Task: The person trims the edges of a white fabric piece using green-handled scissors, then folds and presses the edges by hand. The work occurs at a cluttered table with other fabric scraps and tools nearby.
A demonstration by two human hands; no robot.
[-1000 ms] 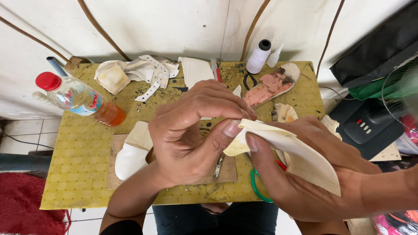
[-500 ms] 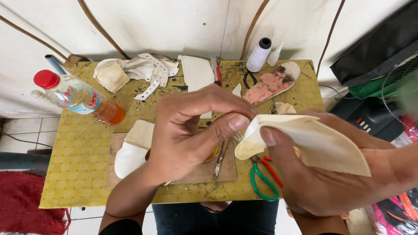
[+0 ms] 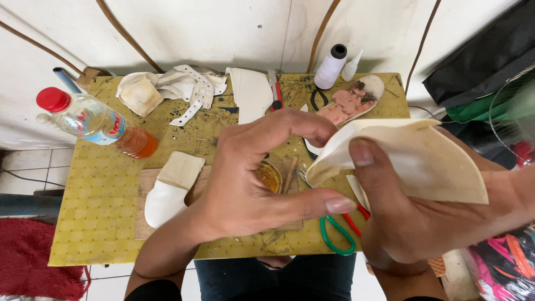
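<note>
My right hand (image 3: 423, 223) grips a cream-coloured curved piece of shoe leather (image 3: 412, 156), thumb pressed on its near edge. My left hand (image 3: 262, 173) curls just left of it, thumb and forefinger apart and arched towards the piece's edge, holding nothing that I can see. Under the left hand a small open tin of amber glue (image 3: 270, 176) sits on a wooden board (image 3: 146, 184), with a thin stick (image 3: 290, 173) beside it. Green-handled scissors (image 3: 337, 234) lie below my hands.
On the yellow perforated table (image 3: 95, 195) lie a white-and-tan insole (image 3: 167, 189), a plastic bottle with orange liquid and red cap (image 3: 95, 120), white leather scraps (image 3: 173, 89), a white thread spool (image 3: 330, 67), a pink-lined sole (image 3: 351, 103) and a red-handled tool (image 3: 275, 95). A black bag (image 3: 479, 61) sits right.
My right hand has turned the leather piece upward and to the right. My left hand's fingers have come off the piece and spread apart.
</note>
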